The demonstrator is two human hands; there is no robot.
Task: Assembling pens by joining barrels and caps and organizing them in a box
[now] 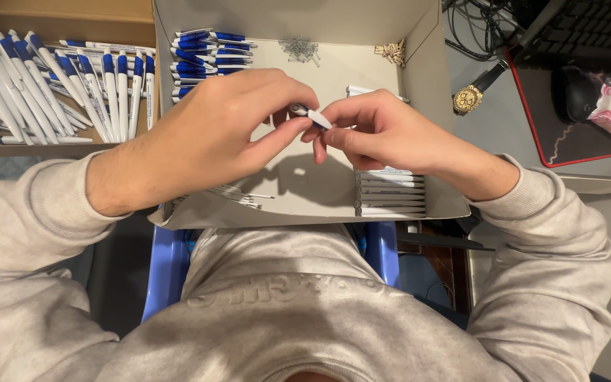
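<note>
Left hand: left hand (213,127) is pinching one end of a small pen part (309,115) with thumb and fingers, keeping it up over the box so both hands can work on it.
Far-left tray: blue and white pens (58,85) are lying side by side in a brown tray (58,25), out of the way.
Box: an open grey cardboard box (305,191) is sitting on the lap, right under the hands, likely to catch small bits.
Inside the box: more blue pens (210,49) are lying at the back, thin metal springs (300,48) near them, white pen tubes (390,194) stacked at the front right.
Right hand: right hand (383,131) is gripping the other end of the part.
Desk: a gold watch (468,99) is resting on the desk (489,127).
</note>
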